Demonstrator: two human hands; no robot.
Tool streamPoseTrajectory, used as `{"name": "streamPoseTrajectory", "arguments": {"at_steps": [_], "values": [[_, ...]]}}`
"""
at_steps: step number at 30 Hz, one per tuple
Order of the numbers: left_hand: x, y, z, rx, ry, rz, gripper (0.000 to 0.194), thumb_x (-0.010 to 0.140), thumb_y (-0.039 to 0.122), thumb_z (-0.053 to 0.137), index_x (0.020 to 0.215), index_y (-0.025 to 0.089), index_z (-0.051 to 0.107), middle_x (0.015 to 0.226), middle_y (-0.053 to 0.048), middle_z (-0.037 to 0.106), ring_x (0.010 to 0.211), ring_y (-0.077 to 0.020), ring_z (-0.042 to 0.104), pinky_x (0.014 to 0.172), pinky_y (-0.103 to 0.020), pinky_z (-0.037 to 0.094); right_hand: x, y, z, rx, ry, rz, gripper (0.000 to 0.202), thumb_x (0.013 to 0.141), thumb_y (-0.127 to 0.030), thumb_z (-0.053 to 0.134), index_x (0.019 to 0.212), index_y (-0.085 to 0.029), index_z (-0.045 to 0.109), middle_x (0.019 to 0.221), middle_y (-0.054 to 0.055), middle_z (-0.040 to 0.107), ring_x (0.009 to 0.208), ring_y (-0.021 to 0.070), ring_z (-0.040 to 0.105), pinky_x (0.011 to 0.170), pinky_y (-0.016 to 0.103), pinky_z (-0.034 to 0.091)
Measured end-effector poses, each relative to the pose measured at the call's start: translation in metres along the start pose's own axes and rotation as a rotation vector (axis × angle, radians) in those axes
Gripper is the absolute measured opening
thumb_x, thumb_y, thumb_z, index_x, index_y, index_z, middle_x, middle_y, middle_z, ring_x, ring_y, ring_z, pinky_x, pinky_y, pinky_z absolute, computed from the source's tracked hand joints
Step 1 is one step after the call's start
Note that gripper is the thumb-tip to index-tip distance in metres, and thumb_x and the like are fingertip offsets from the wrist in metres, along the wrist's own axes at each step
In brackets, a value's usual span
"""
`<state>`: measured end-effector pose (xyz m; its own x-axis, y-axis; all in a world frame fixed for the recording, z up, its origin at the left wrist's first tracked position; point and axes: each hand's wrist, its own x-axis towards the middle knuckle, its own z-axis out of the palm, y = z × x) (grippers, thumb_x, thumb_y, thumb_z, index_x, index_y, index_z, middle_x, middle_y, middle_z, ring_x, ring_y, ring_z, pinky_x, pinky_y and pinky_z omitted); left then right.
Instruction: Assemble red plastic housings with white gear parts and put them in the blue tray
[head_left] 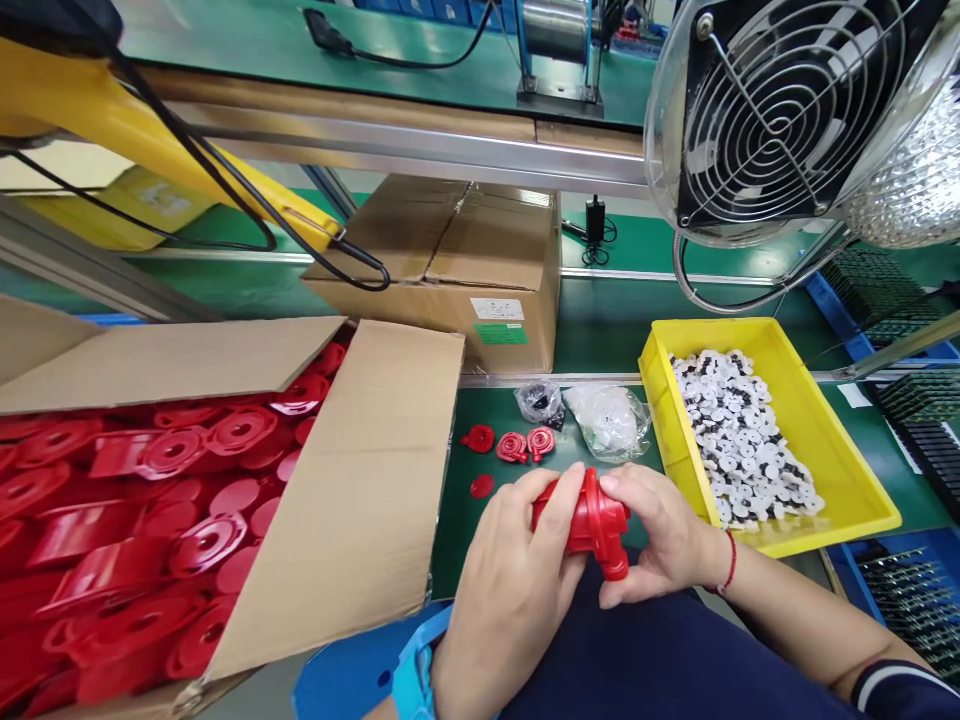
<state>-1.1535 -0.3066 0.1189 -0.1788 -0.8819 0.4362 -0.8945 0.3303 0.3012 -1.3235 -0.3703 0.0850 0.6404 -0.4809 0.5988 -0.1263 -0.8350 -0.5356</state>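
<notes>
Between my two hands is a red plastic housing [596,520] with a flange and a short spout pointing down. My left hand [517,560] is wrapped round its wider body. On the other side, the fingers and thumb of my right hand [660,535] pinch the flange and spout end. Just beyond my hands on the green bench lie a few small red plastic parts [512,447] and a flat red disc [482,486]. A clear plastic bag [609,420] and a smaller bag with dark bits [541,403] rest behind them.
An open carton [375,450] full of red plastic parts [187,460] stands at the left. At the right, a yellow bin [832,490] holds many white and black pieces [742,440]. A closed carton [480,250] sits behind. A caged fan [780,120] hangs at the upper right.
</notes>
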Motion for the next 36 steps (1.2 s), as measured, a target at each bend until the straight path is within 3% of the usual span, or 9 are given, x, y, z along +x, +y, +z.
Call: {"name": "streamPoseTrajectory", "arguments": {"at_steps": [13,19,23,27,30,33,36], "values": [[-0.001,0.004,-0.002,0.032,-0.03,0.011,0.046,0.079,0.007,0.045,0.125,0.009,0.039,0.104,-0.013,0.044,0.089,-0.0203,0.046,0.073,-0.031,0.044,-0.004,0.003,0.0,0.101,0.008,-0.006,0.077,0.081,-0.053,0.055,0.14,-0.012,0.025,0.102,0.01,0.053,0.087,0.0152,0.051,0.075,0.028,0.044],[0.001,0.002,-0.003,-0.081,-0.098,-0.022,0.045,0.083,0.021,0.049,0.125,0.011,0.039,0.109,-0.014,0.044,0.096,-0.0219,0.047,0.078,-0.035,0.047,-0.002,0.004,-0.006,0.136,-0.023,0.056,0.073,0.081,-0.059,0.05,0.133,-0.012,0.033,0.096,0.008,0.056,0.078,0.0125,0.052,0.071,0.025,0.044],[-0.001,-0.003,-0.001,-0.286,-0.282,-0.111,0.044,0.082,0.026,0.055,0.121,0.017,0.038,0.114,-0.01,0.05,0.102,-0.0204,0.052,0.083,-0.034,0.048,0.0,0.003,-0.01,0.052,-0.029,0.101,0.071,0.081,-0.067,0.042,0.126,-0.011,0.04,0.1,0.007,0.059,0.078,0.0108,0.055,0.071,0.023,0.043],[-0.001,-0.005,0.0,-0.681,-0.597,-0.401,0.045,0.08,0.021,0.054,0.122,0.023,0.037,0.116,-0.003,0.053,0.101,-0.0142,0.054,0.086,-0.028,0.046,0.003,-0.001,-0.012,-0.092,-0.079,0.099,0.072,0.078,-0.072,0.041,0.118,-0.012,0.045,0.085,0.005,0.056,0.073,0.0118,0.049,0.066,0.025,0.039],[0.001,-0.001,0.007,-0.927,-0.785,-0.525,0.035,0.077,0.025,0.057,0.11,0.019,0.045,0.104,-0.002,0.057,0.087,-0.0129,0.054,0.077,-0.027,0.046,0.001,-0.004,-0.006,-0.095,-0.083,0.04,0.063,0.079,-0.072,0.039,0.098,-0.012,0.049,0.073,0.003,0.048,0.065,0.0112,0.04,0.058,0.025,0.032],[0.001,0.002,0.022,-0.998,-0.778,-0.498,0.029,0.076,0.037,0.059,0.092,0.015,0.05,0.093,-0.003,0.058,0.079,-0.014,0.053,0.072,-0.029,0.045,-0.003,-0.002,0.002,-0.136,-0.063,0.066,0.057,0.085,-0.068,0.029,0.078,-0.013,0.046,0.063,0.002,0.04,0.059,0.0118,0.032,0.054,0.027,0.025],[0.0,0.001,0.034,-1.003,-0.784,-0.505,0.034,0.072,0.04,0.063,0.092,0.014,0.053,0.094,-0.003,0.06,0.081,-0.0157,0.055,0.073,-0.029,0.046,-0.005,0.0,0.004,-0.153,-0.146,0.092,0.057,0.085,-0.068,0.029,0.08,-0.013,0.046,0.068,0.004,0.044,0.063,0.0127,0.035,0.056,0.027,0.026]]}}
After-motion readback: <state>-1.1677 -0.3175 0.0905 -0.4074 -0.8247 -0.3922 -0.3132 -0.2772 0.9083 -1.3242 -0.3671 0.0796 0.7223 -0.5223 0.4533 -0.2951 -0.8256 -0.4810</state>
